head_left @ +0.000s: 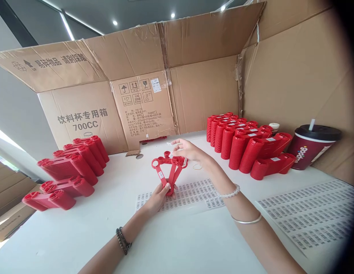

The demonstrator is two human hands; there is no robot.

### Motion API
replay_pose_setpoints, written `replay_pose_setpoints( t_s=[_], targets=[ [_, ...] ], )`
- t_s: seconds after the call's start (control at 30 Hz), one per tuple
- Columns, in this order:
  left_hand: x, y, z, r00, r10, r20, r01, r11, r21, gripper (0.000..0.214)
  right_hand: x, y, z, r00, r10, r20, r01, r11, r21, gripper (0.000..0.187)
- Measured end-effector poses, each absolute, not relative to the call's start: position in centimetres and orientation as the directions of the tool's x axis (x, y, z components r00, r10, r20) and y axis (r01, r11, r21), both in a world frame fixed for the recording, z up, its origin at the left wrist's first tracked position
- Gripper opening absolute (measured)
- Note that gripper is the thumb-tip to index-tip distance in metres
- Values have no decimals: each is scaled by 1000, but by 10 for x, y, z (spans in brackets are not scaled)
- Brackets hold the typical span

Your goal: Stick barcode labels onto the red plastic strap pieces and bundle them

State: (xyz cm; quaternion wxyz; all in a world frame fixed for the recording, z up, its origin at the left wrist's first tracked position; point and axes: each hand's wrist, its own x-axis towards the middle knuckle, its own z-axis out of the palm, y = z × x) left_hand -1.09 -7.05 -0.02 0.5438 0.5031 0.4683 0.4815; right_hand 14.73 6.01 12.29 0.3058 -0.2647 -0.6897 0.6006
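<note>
My left hand grips a bundle of red plastic carriers near the middle of the white table. The bundle has flat strips, round holes and a white barcode label. My right hand is above the bundle's top edge with its fingers extended, and a small white slip is just by the fingertips. I cannot tell if that hand touches the red plastic. Stacks of the same ribbed red pieces stand on both sides: one at left, one at right.
Sheets of barcode labels lie under the hands, with a larger sheet at right. A thin rubber band is on the table. A dark red lidded cup with a straw stands at right, before opened cardboard walls.
</note>
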Motion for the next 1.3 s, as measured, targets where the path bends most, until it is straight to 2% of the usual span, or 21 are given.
replay_pose_setpoints(
  t_s=[0.07, 0.17, 0.27, 0.43, 0.77, 1.3],
  targets=[
    [-13, -69, -3, 99, 995, -29, -123, 41, 992, 35, 149, 59, 122, -659, 749, 72, 158, 232, -960, 24],
    [-13, -68, -5, 95, 995, -38, -172, 54, 984, 34, 145, 54, 119, -690, 723, 49, 281, 330, -901, 7],
    [-13, -68, -4, 69, 996, -55, -215, 69, 974, 33, 140, 51, 116, -743, 670, 13, 327, 379, -866, 6],
    [-13, -67, -4, 59, 997, -55, -265, 69, 962, 32, 135, 50, 112, -751, 655, -87, 464, 429, -775, 11],
    [-13, -67, -2, 94, 994, -58, -188, 75, 979, 35, 132, 51, 111, -731, 658, -184, 579, 454, -678, 10],
    [-9, -68, 4, 86, 994, -65, -185, 80, 979, 37, 129, 48, 112, -694, 694, -193, 632, 459, -624, 10]
  ],
)
